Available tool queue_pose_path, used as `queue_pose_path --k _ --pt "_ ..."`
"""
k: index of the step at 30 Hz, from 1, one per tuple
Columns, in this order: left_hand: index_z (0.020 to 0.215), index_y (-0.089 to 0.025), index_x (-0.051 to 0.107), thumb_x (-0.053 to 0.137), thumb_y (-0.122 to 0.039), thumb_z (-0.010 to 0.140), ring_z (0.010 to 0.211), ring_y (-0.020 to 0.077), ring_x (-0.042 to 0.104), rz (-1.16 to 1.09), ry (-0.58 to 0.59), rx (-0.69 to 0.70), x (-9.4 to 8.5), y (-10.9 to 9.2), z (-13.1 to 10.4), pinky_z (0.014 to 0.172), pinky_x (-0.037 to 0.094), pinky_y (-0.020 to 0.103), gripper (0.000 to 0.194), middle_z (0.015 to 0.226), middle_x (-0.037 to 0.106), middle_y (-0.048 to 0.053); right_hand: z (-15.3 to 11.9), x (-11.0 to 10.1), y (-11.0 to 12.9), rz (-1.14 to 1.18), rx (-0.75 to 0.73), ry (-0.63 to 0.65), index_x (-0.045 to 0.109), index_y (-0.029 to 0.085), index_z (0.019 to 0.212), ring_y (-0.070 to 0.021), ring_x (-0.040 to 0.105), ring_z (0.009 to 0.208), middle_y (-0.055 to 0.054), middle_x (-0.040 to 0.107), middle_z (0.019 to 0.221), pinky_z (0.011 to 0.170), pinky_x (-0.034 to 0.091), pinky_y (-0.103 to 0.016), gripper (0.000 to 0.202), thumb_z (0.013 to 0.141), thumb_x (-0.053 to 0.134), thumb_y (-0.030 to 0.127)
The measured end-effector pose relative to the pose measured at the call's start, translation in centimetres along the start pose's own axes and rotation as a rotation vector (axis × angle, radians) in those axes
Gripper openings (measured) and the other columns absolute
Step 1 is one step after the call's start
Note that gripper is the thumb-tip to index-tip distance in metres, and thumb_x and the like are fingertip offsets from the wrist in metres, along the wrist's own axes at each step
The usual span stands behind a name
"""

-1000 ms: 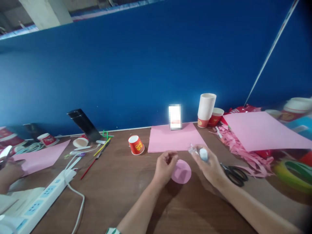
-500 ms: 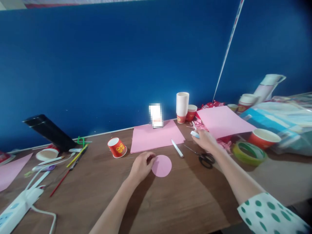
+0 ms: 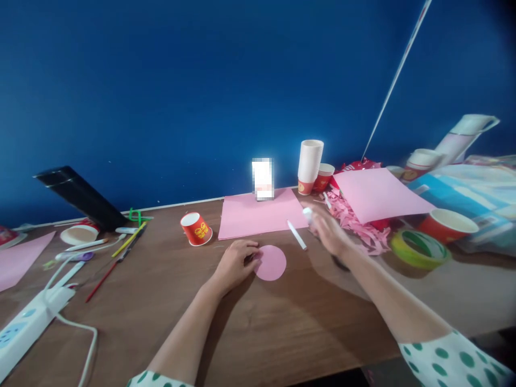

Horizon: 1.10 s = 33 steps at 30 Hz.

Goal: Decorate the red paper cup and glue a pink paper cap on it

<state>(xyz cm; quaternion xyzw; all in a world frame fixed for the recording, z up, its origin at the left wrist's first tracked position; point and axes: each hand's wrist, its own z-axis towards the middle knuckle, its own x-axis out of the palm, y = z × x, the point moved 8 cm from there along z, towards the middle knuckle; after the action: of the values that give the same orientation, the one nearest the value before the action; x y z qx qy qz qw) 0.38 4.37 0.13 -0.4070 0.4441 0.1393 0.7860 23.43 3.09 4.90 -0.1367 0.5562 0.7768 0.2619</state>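
A pink paper circle (image 3: 272,263) lies flat on the brown table. My left hand (image 3: 237,263) touches its left edge with curled fingers, thumb and fingertips close together there. Over the table to the right, my right hand (image 3: 325,228), slightly blurred, is closed on a small white object (image 3: 308,214), perhaps a glue stick or cap. Between the hands lies a white pen (image 3: 297,235). Behind it are pink sheets (image 3: 258,215). The scissors are mostly hidden under my right hand.
A red paper cup (image 3: 196,229) stands left of the sheets. Stacked cups (image 3: 309,166) are at the back, beside pink shreds (image 3: 350,215). Green tape (image 3: 421,248) and another red cup (image 3: 448,226) are at right. A power strip (image 3: 32,322) and black bottle (image 3: 80,196) are at left.
My right hand has moved left and nearer the white pen with the white object, now covering most of the scissors. My left hand stays at the circle. The view has shifted slightly.
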Motion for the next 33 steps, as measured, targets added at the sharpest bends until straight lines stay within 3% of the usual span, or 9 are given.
queue_pose_path --k 3,7,10,15,22,27,33 --pt "0.096 -0.025 0.07 0.059 -0.026 0.08 0.103 0.0216 0.057 0.009 0.005 0.019 0.2 -0.1 0.0 0.092 0.044 0.038 0.02 0.112 0.065 0.006 -3.0 5.9 2.1 0.396 0.084 0.358 0.038 0.022 0.132 -0.009 0.049 0.049 0.001 0.059 0.075 0.046 0.043 -0.021 0.047 0.093 0.038 0.047" --pt "0.1 -0.026 0.07 0.055 -0.021 0.081 0.103 0.0217 0.056 0.041 0.011 0.02 0.3 0.0 0.0 0.093 0.044 0.039 0.025 0.112 0.065 0.006 -5.2 9.1 2.1 0.488 0.176 0.475 0.047 0.022 0.106 -0.0046 0.04 0.04 0.006 0.057 0.064 0.037 0.031 -0.015 0.032 0.086 0.054 0.046" --pt "0.097 -0.028 0.071 0.053 -0.019 0.082 0.104 0.0214 0.056 0.053 0.01 0.015 0.2 -0.2 0.0 0.093 0.043 0.039 0.025 0.113 0.064 0.005 -5.4 9.7 1.2 0.536 0.238 0.502 0.05 0.02 0.089 -0.0048 0.042 0.043 0.005 0.057 0.062 0.037 0.032 -0.013 0.028 0.081 0.061 0.044" --pt "0.097 -0.026 0.072 0.058 -0.025 0.079 0.106 0.0224 0.055 0.064 0.034 0.028 0.3 -0.4 -0.1 0.095 0.042 0.039 0.022 0.114 0.063 0.007 -5.6 10.2 0.3 0.668 0.375 0.55 0.056 0.02 0.097 -0.0067 0.051 0.052 0.003 0.058 0.07 0.043 0.041 -0.015 0.026 0.079 0.064 0.036" --pt "0.109 -0.028 0.067 0.071 -0.032 0.069 0.11 0.0254 0.052 0.02 0.075 0.049 0.4 -0.3 -0.3 0.097 0.041 0.041 0.04 0.118 0.06 0.007 -5.2 9.8 -0.4 0.804 0.465 0.403 0.059 0.019 0.093 -0.0064 0.051 0.051 0.005 0.055 0.063 0.048 0.043 -0.017 0.029 0.073 0.072 0.036" --pt "0.107 -0.028 0.067 0.07 -0.034 0.07 0.109 0.0257 0.051 -0.017 0.088 0.031 0.2 -0.4 -0.3 0.094 0.042 0.04 0.037 0.117 0.06 0.006 -5.1 10.3 0.4 1.057 0.42 0.392 0.06 0.019 0.087 -0.0077 0.054 0.064 0.004 0.055 0.069 0.073 0.052 -0.028 0.027 0.072 0.074 0.037" --pt "0.105 -0.029 0.068 0.067 -0.032 0.073 0.112 0.0256 0.05 0.005 0.128 0.032 0.5 -0.4 -0.3 0.095 0.041 0.04 0.033 0.12 0.058 0.006 -5.0 10.4 0.1 1.043 0.449 0.409 0.061 0.02 0.088 -0.0091 0.054 0.066 0.004 0.054 0.071 0.076 0.053 -0.034 0.028 0.071 0.075 0.037"
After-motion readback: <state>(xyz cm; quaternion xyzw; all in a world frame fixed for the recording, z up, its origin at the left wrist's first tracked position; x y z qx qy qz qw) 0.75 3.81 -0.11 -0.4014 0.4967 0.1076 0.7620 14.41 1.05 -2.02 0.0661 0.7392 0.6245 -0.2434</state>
